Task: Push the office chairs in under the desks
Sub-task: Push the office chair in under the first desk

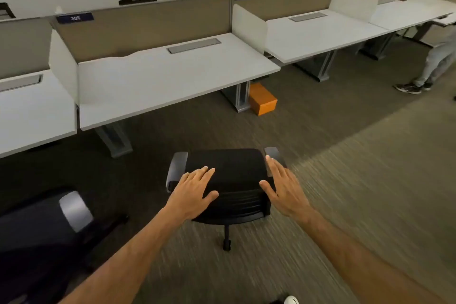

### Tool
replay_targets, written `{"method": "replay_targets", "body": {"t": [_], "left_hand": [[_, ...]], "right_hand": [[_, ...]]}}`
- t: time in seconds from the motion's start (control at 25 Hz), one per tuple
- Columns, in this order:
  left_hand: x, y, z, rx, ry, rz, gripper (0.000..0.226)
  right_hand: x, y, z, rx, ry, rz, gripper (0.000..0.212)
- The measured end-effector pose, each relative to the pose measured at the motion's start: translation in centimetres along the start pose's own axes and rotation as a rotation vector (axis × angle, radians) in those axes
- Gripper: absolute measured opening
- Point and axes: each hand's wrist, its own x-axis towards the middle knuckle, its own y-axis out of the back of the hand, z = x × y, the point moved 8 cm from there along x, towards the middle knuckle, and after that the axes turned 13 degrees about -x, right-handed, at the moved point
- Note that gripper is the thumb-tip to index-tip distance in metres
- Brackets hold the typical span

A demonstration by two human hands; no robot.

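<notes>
A black office chair (229, 168) with grey armrests stands on the carpet in front of me, a short way out from the white desk (160, 76) marked 305. My left hand (195, 187) lies flat on the top left of the chair's back, fingers spread. My right hand (283, 185) is open at the back's right edge, beside the right armrest; whether it touches the chair is unclear. A second black chair (49, 224) stands at the lower left, away from the desks.
A row of white desks with tan dividers runs along the wall; another desk (320, 29) is to the right. An orange box (262, 99) sits on the floor by a desk leg. A person's legs (431, 66) stand at the far right.
</notes>
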Motion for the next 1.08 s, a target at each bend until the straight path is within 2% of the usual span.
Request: {"method": "replay_targets", "body": {"t": [0.2, 0.36, 0.56, 0.76, 0.96, 1.08], "left_hand": [[-0.3, -3.6, -3.2, -0.027, 0.104, -0.171, 0.067], [-0.4, -4.6, -4.9, -0.036, 0.115, -0.201, 0.063], [0.5, -5.1, -7.3, -0.069, 0.159, -0.258, 0.061], [2.1, -5.5, -9.3, -0.093, 0.265, -0.300, 0.061], [4.0, -5.3, -9.9, -0.020, 0.278, -0.323, 0.074], [4.9, -5.2, -10.0, 0.000, 0.255, -0.295, 0.090]], "right_hand": [[0.1, -4.1, 1.7, -0.089, -0.058, -0.135, 0.067], [0.4, -7.4, 2.3, -0.156, -0.065, -0.284, 0.064], [1.7, -9.6, 2.7, -0.216, -0.069, -0.385, 0.061], [4.3, -10.3, 4.0, -0.259, -0.165, -0.496, 0.061], [6.2, -10.4, 4.6, -0.350, -0.072, -0.523, 0.079], [7.6, -10.2, 4.8, -0.348, 0.049, -0.457, 0.091]]}}
